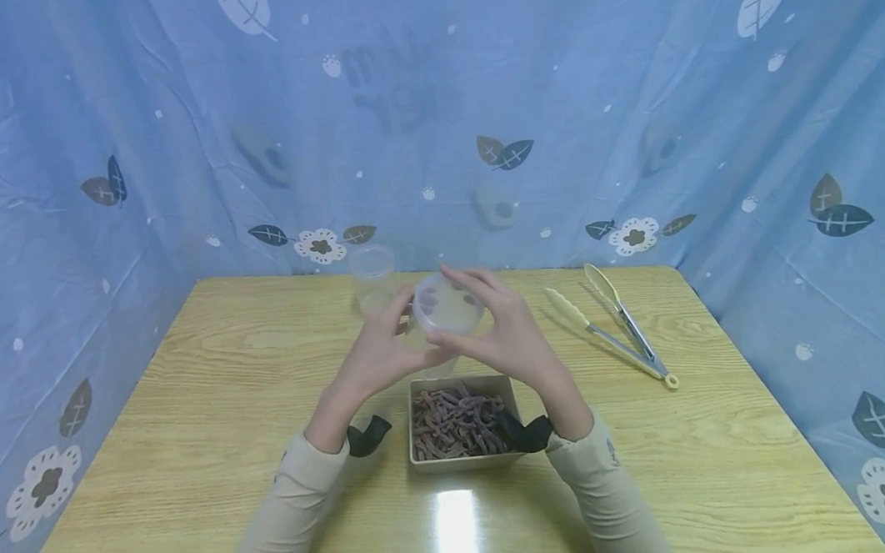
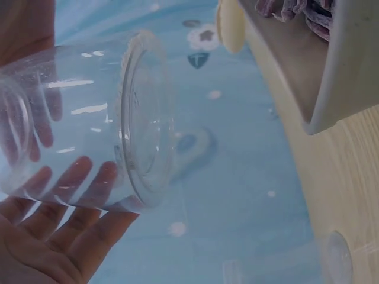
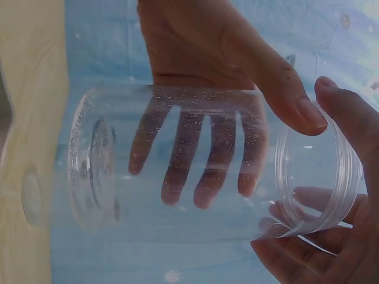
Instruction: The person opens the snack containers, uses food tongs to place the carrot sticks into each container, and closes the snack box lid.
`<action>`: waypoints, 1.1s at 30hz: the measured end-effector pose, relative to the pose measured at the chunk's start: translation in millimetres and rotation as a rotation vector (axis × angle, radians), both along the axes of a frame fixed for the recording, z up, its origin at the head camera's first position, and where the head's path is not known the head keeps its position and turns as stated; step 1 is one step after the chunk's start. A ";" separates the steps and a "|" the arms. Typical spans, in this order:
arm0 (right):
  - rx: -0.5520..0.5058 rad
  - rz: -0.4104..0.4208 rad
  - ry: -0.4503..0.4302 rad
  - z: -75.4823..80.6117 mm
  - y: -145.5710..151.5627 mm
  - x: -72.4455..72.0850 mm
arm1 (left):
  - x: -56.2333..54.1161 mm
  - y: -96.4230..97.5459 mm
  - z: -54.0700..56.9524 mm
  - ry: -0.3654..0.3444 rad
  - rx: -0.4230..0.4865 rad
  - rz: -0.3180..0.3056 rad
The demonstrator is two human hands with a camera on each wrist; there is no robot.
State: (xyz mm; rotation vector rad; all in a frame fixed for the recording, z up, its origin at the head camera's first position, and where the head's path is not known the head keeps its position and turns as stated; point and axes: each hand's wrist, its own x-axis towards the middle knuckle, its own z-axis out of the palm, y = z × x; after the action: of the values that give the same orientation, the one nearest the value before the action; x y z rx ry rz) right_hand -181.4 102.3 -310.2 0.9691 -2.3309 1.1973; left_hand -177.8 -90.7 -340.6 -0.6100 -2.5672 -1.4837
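Note:
Between both hands a clear plastic jar [image 1: 450, 305] is held upright above the table, just behind a beige box [image 1: 467, 464] of purplish, powdery strips [image 1: 458, 422]. My left hand [image 1: 382, 351] grips the jar's body; its fingers show through the wall in the right wrist view. Thumb and fingers of my right hand [image 1: 501, 323] curl round the jar's round top. Whether a lid sits there or only the rim, I cannot tell. Nothing shows inside the jar [image 2: 89, 112] in the left wrist view. Its flat base [image 3: 89, 160] points down.
A second clear jar [image 1: 373, 272] stands at the back, left of the hands. Spread-armed tongs [image 1: 626, 334] with cream tips lie on the right of the wooden table [image 1: 216, 405]. A blue patterned curtain [image 1: 420, 144] hangs behind and at both sides.

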 end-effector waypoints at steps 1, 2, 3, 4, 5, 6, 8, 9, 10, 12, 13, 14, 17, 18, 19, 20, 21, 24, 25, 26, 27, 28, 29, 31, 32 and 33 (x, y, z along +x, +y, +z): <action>-0.003 0.003 -0.004 -1.0 0.3 -0.6 | -0.3 -0.2 -0.7 0.001 0.001 -0.002; -0.006 0.008 -0.010 -1.8 0.8 -1.2 | -0.7 -0.5 -1.2 -0.001 0.003 -0.006; -0.008 0.013 -0.016 -2.3 1.3 -1.8 | -1.2 -0.8 -1.8 -0.004 0.006 -0.015; -0.009 0.020 -0.024 -3.1 2.2 -2.7 | -1.4 -1.1 -2.4 -0.007 0.012 -0.027; -0.010 0.033 -0.034 -3.6 3.1 -3.5 | -1.7 -1.5 -2.8 -0.013 0.022 -0.043; -0.014 0.049 -0.046 -3.9 4.1 -4.4 | -2.1 -1.9 -3.2 -0.021 0.036 -0.064; -0.012 0.083 -0.067 -4.3 6.6 -6.0 | -2.3 -2.6 -3.7 -0.047 0.067 -0.110; -0.008 0.099 -0.077 -4.5 7.8 -6.7 | -2.4 -2.9 -4.0 -0.060 0.084 -0.135; -0.005 0.118 -0.088 -4.6 9.0 -7.5 | -2.5 -3.1 -4.0 -0.073 0.100 -0.157; 0.003 0.156 -0.108 -2.9 11.1 -7.6 | -2.7 -3.8 -4.4 -0.101 0.125 -0.200; 0.008 0.178 -0.113 -1.3 12.0 -7.1 | -3.0 -4.0 -4.9 -0.110 0.133 -0.218; 0.013 0.205 -0.116 3.0 12.5 -4.7 | -3.3 -4.1 -5.5 -0.115 0.140 -0.239; 0.020 0.285 -0.117 14.0 14.6 1.4 | -4.2 -4.5 -7.3 -0.121 0.141 -0.290; 0.024 0.306 -0.119 17.9 15.6 3.6 | -4.5 -4.5 -7.8 -0.120 0.135 -0.300; 0.030 0.318 -0.122 21.4 16.9 5.8 | -4.6 -4.4 -8.3 -0.119 0.131 -0.310; 0.034 0.325 -0.129 24.3 18.3 7.5 | -4.8 -4.4 -8.6 -0.118 0.126 -0.315; 0.035 0.326 -0.136 24.8 20.1 7.5 | -5.0 -4.6 -8.9 -0.116 0.119 -0.315; 0.036 0.321 -0.148 26.4 25.2 7.1 | -5.6 -5.0 -9.2 -0.109 0.113 -0.315; 0.031 0.324 -0.141 26.1 26.6 6.1 | -5.9 -5.2 -9.2 -0.106 0.116 -0.317; 0.026 0.331 -0.131 25.7 27.7 4.9 | -6.2 -5.4 -9.2 -0.103 0.120 -0.318; 0.019 0.340 -0.117 24.9 28.8 3.5 | -6.4 -5.6 -9.2 -0.098 0.123 -0.319; 0.013 0.349 -0.105 23.8 29.9 1.9 | -6.7 -5.8 -9.1 -0.092 0.126 -0.322; 0.009 0.357 -0.091 22.8 30.8 0.5 | -7.1 -5.8 -9.0 -0.086 0.132 -0.328; 0.007 0.374 -0.064 18.7 33.1 -3.6 | -8.0 -6.1 -9.5 -0.080 0.139 -0.338; 0.008 0.381 -0.058 15.6 34.4 -6.3 | -8.1 -6.1 -9.8 -0.080 0.142 -0.344; 0.007 0.388 -0.053 12.2 35.8 -9.2 | -8.2 -6.3 -10.2 -0.083 0.147 -0.353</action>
State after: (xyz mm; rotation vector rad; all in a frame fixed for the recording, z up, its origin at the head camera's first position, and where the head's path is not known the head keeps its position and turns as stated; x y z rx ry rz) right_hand -190.6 138.1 -298.0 1.4572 -2.2513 1.3688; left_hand -186.0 -97.0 -350.8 -1.0432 -2.4728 -1.8174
